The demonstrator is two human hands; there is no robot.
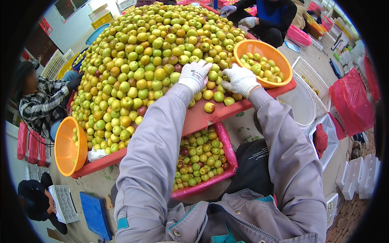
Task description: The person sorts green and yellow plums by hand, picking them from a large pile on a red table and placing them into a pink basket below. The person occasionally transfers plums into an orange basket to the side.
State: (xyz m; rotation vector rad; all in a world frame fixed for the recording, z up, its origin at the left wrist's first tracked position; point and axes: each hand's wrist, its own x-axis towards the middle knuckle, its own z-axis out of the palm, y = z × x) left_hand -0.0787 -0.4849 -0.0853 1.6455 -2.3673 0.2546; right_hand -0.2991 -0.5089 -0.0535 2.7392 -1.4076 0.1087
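Observation:
A large heap of green-yellow jujubes (130,73), some with brown or red patches, covers the red-covered table (197,118). My left hand (195,76), in a white knit glove with printing on its back, reaches onto the near side of the heap, fingertips among the fruit. My right hand (240,79), gloved too, is bent over the fruit beside the orange plastic basket (287,65), which holds several jujubes. Whether either hand grips a fruit is hidden by the fingers. A single jujube (209,107) lies near the table's front edge, just below the hands.
Below the table edge stands a pink-lined crate (229,152) full of jujubes. Another orange basket (68,145) tilts at the left corner. A white bucket (299,103) stands at right. Co-workers sit at left (45,100) and far right (270,18); another person (36,197) handles a white crate (65,203).

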